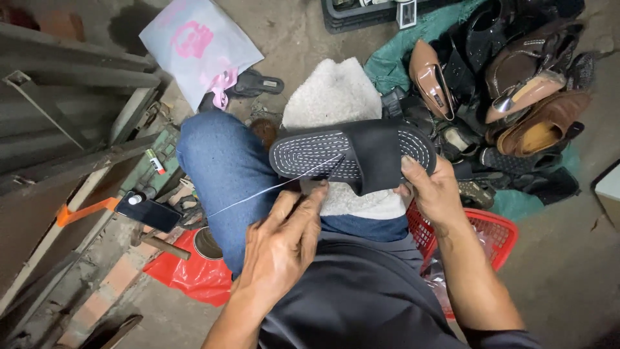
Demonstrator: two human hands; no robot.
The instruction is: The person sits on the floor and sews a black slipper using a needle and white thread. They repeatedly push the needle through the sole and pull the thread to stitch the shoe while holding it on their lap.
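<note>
- Rough concrete floor [568, 258] fills the scene, and the person sits with a white fluffy cloth [332, 97] spread over the knees in blue jeans [219, 168].
- Black slide sandal [352, 152] lies across the cloth near the centre, with white stitching around its sole and a wide black strap.
- Left hand [284, 245], at 6 o'clock from the sandal, has its fingers closed around a thin tool, partly hidden, whose tip touches the edge of the sandal; a white thread [271, 187] runs from there toward 8 o'clock.
- Right hand [436, 190] grips the end of the sandal at 4 o'clock, thumb on top.
- Pile of shoes [510, 97] lies at 2 o'clock on a green sheet.
- Red basket [500, 236] stands at 4 o'clock, just beside the right forearm.
- Dark phone [148, 210] rests at 9 o'clock, and a red plastic bag [194, 274] is at 7 o'clock.
</note>
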